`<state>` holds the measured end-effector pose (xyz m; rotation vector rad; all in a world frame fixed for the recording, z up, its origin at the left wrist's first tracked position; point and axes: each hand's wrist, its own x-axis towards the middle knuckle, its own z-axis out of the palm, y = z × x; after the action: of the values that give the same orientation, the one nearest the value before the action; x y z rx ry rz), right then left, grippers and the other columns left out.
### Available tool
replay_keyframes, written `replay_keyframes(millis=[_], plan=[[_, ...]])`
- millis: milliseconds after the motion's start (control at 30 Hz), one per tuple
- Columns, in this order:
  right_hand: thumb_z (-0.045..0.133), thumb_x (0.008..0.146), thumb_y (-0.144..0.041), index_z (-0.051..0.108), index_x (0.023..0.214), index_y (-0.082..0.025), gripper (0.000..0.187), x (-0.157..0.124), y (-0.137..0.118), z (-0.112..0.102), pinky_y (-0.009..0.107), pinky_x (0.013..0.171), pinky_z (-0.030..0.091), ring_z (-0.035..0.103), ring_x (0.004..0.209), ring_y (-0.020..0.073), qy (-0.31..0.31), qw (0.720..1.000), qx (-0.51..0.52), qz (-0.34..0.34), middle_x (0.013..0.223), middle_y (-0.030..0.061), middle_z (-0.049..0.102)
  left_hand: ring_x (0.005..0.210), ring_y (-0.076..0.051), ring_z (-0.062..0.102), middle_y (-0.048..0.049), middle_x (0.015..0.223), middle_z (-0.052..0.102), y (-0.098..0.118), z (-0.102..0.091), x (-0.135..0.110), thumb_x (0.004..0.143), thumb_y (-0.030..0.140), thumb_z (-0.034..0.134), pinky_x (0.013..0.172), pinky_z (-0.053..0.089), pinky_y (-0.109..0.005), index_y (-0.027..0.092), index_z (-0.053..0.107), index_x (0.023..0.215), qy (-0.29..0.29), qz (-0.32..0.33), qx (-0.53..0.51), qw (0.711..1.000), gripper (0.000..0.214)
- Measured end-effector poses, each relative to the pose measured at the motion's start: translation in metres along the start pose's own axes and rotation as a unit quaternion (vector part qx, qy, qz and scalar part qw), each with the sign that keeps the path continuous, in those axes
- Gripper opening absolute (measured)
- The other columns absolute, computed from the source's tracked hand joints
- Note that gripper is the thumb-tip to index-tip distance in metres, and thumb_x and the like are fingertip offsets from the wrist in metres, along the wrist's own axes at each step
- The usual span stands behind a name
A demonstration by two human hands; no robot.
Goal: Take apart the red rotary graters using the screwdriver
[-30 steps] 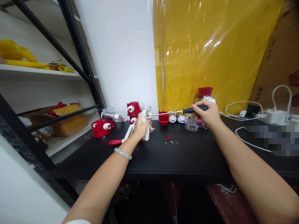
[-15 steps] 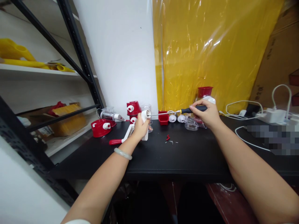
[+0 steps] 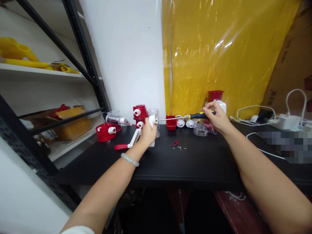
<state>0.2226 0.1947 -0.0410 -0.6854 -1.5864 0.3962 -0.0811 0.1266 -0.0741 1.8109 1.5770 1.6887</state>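
White part: on the counter, left of middle; left hand fingers wrap round it.
Screwdriver: level, tip at the part's round top; right hand fingers pinch its black-yellow handle.
Handling: likely light, stiff, smooth plastic; best gripped round the body.
Look: white housing, red-tipped crank.

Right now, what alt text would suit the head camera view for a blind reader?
A person's left hand grips a white plastic part while the right hand holds a screwdriver, its tip at the part's round end. Loose screws and red-and-white parts lie on the black table.
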Motion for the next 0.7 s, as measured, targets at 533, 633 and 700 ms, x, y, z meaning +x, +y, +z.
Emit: replay_keyframes(millis=[533, 633, 700], plan=[[0.051, 0.076, -0.075, 0.054, 0.090, -0.026, 0.051, 0.000, 0.009, 0.000, 0.026, 0.036, 0.038, 0.047, 0.042, 0.0133, -0.057, 0.985, 0.090, 0.138, 0.057, -0.0028, 0.049, 0.039, -0.015, 0.056, 0.0053, 0.060, 0.054, -0.005, 0.007, 0.000, 0.084, 0.025, 0.055, 0.038, 0.043, -0.023, 0.022, 0.039, 0.098, -0.018, -0.011, -0.044, 0.999, 0.021], [0.055, 0.079, -0.068, 0.056, 0.084, -0.025, 0.044, 0.002, 0.015, -0.003, 0.023, 0.032, 0.027, 0.037, 0.037, 0.0093, -0.053, 0.993, 0.035, 0.103, 0.054, -0.0039, 0.045, 0.038, -0.015, 0.056, 0.0057, 0.060, 0.052, -0.004, 0.008, -0.002, 0.086, 0.025, 0.053, 0.037, 0.043, -0.023, 0.022, 0.038, 0.099, -0.026, -0.007, -0.030, 0.999, 0.020], [0.063, 0.078, -0.061, 0.055, 0.090, -0.027, 0.038, 0.003, 0.016, -0.007, 0.022, 0.035, 0.030, 0.039, 0.041, 0.0084, -0.055, 0.994, 0.063, 0.076, 0.062, -0.0044, 0.047, 0.039, -0.015, 0.056, 0.0057, 0.062, 0.051, -0.003, 0.008, -0.003, 0.087, 0.026, 0.051, 0.037, 0.044, -0.023, 0.022, 0.037, 0.100, -0.031, -0.007, -0.022, 0.999, 0.019]])
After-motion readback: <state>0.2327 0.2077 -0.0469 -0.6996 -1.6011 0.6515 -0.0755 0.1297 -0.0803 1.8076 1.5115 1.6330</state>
